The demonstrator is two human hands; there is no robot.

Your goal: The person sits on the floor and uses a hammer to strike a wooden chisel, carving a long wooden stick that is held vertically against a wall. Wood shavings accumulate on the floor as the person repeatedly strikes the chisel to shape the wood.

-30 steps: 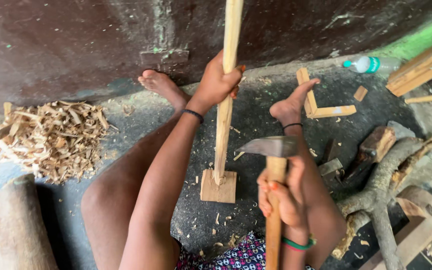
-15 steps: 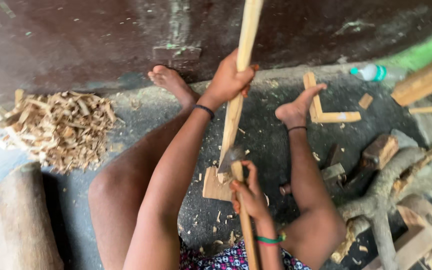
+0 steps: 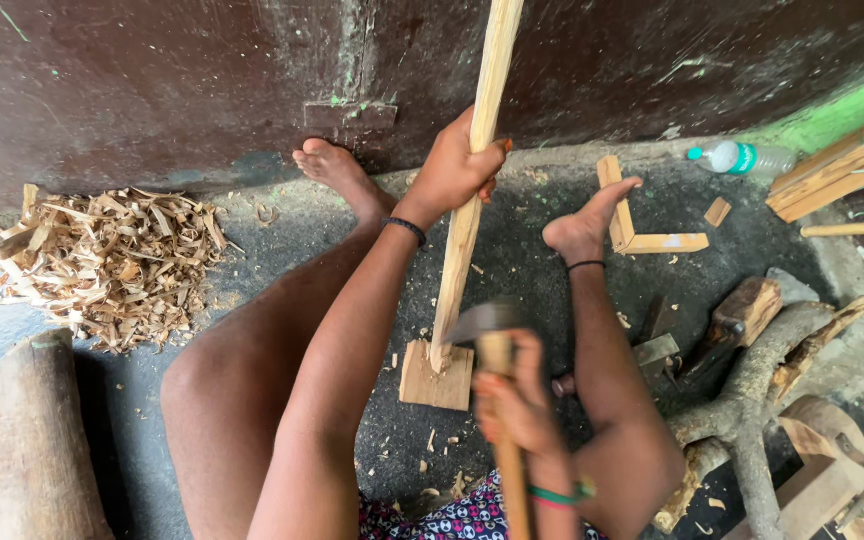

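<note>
Here, one stick (image 3: 467, 215), one hatchet (image 3: 487, 335), two hands, one block (image 3: 437, 378).

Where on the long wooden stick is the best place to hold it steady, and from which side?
Probably mid-shaft, where the left hand already wraps the long wooden stick, coming from the person's left. The stick stands nearly upright with its foot on the small wooden block, and the right hand holds the hatchet near that lower end, so a higher grip stays away from the blade.
</note>
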